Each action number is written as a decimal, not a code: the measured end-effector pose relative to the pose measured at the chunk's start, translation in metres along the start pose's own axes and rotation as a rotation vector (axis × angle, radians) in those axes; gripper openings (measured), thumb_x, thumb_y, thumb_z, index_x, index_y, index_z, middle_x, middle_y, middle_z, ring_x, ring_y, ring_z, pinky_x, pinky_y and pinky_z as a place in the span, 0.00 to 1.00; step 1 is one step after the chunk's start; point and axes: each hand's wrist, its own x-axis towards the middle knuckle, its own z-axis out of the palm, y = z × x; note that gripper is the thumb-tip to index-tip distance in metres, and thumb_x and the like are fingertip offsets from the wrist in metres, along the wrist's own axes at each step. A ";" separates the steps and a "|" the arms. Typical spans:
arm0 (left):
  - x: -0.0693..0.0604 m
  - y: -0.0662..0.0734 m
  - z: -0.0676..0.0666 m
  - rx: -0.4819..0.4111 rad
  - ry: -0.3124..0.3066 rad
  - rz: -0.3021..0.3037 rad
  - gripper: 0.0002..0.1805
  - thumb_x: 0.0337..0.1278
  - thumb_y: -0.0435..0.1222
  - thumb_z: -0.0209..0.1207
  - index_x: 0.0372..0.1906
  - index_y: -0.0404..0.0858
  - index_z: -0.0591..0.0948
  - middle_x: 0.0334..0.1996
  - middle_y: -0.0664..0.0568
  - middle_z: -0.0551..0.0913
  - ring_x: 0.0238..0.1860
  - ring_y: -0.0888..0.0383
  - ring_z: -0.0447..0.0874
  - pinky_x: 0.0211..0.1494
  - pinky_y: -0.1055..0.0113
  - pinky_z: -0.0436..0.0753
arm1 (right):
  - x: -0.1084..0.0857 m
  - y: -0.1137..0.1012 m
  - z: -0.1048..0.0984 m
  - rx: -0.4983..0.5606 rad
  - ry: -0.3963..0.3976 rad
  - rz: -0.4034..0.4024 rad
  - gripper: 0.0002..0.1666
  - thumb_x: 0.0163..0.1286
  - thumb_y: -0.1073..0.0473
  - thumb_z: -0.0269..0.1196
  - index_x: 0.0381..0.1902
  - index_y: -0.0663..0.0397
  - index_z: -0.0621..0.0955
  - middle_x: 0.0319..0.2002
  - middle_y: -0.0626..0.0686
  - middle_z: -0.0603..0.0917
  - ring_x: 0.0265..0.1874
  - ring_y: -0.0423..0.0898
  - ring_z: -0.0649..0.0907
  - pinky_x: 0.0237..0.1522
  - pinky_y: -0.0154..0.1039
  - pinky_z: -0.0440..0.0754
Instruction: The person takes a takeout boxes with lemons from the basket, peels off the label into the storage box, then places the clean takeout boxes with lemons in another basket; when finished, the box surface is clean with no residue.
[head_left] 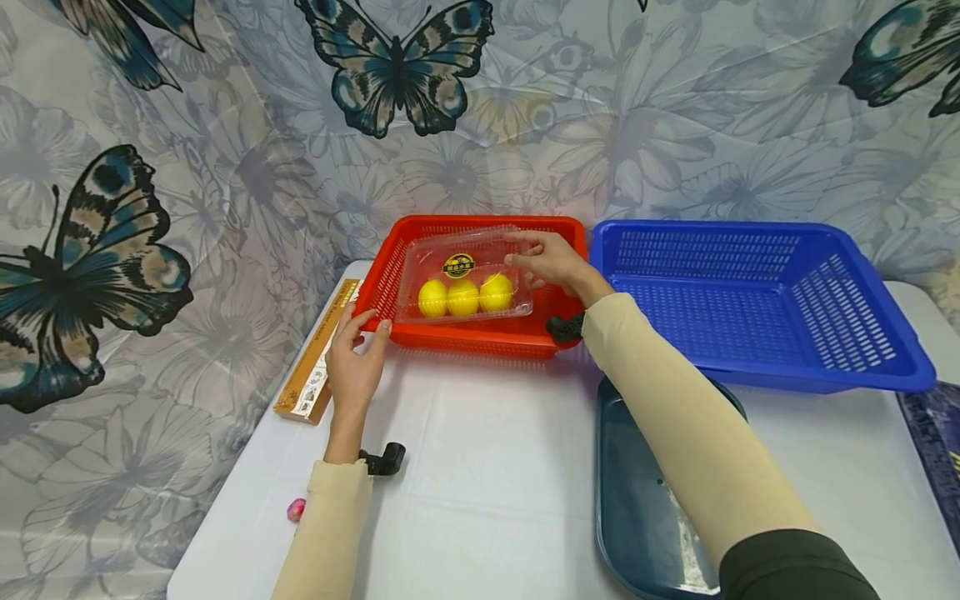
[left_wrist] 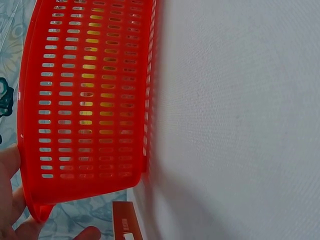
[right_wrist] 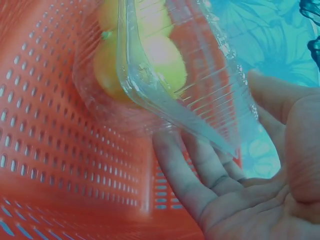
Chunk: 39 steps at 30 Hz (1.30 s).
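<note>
My right hand (head_left: 555, 262) holds the right end of a clear plastic box (head_left: 427, 258) with a dark round label, tilted over the red basket (head_left: 472, 337). Three yellow round fruits (head_left: 462, 297) lie in a row inside it. The right wrist view has the thumb and fingers (right_wrist: 172, 160) on either side of the box (right_wrist: 205, 120). At the basket's front left corner is my left hand (head_left: 355, 362), thumb and fingers spread, touching the rim. Left wrist view: fingers (left_wrist: 10, 160) lie against the red rim (left_wrist: 27, 150), the thumb apart from it.
A blue basket (head_left: 705, 308) stands right of the red one. In front of it lies a dark teal tray (head_left: 637, 500), partly under my right arm. A brown and white long box (head_left: 311, 367) lies at the left edge. A small pink object (head_left: 296, 509) is beside my left sleeve.
</note>
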 end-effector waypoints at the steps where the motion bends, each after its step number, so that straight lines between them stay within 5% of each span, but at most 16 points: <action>1: 0.000 0.000 0.000 -0.001 -0.002 0.000 0.22 0.65 0.46 0.65 0.60 0.40 0.84 0.76 0.51 0.69 0.64 0.48 0.78 0.64 0.50 0.78 | -0.001 0.000 -0.001 -0.007 0.008 -0.008 0.31 0.75 0.52 0.63 0.74 0.39 0.72 0.60 0.59 0.78 0.37 0.48 0.81 0.46 0.49 0.89; 12: 0.003 0.004 0.004 -0.009 0.008 0.017 0.20 0.65 0.46 0.65 0.57 0.40 0.85 0.75 0.48 0.70 0.57 0.44 0.80 0.62 0.47 0.78 | -0.006 -0.007 -0.010 -0.041 0.061 -0.059 0.24 0.73 0.59 0.64 0.66 0.44 0.79 0.41 0.56 0.75 0.32 0.49 0.76 0.34 0.38 0.87; 20: 0.002 0.006 0.002 -0.005 0.000 -0.005 0.21 0.65 0.46 0.65 0.58 0.41 0.85 0.76 0.51 0.69 0.57 0.42 0.81 0.61 0.47 0.79 | -0.016 -0.013 -0.014 -0.095 0.130 -0.199 0.27 0.71 0.63 0.64 0.67 0.47 0.80 0.58 0.59 0.81 0.33 0.52 0.84 0.33 0.38 0.88; 27: 0.001 0.006 0.003 -0.009 -0.005 0.001 0.20 0.65 0.45 0.65 0.58 0.40 0.85 0.76 0.50 0.70 0.57 0.45 0.82 0.60 0.48 0.80 | -0.026 -0.011 -0.018 -0.052 0.214 -0.204 0.26 0.72 0.63 0.64 0.67 0.47 0.79 0.57 0.62 0.77 0.36 0.54 0.83 0.33 0.40 0.89; 39: -0.001 0.004 -0.002 -0.006 -0.005 -0.013 0.20 0.65 0.46 0.65 0.57 0.40 0.85 0.76 0.50 0.70 0.59 0.45 0.83 0.59 0.48 0.82 | -0.053 -0.011 -0.024 0.137 0.280 -0.206 0.28 0.72 0.64 0.64 0.69 0.50 0.77 0.67 0.58 0.76 0.38 0.41 0.81 0.29 0.31 0.85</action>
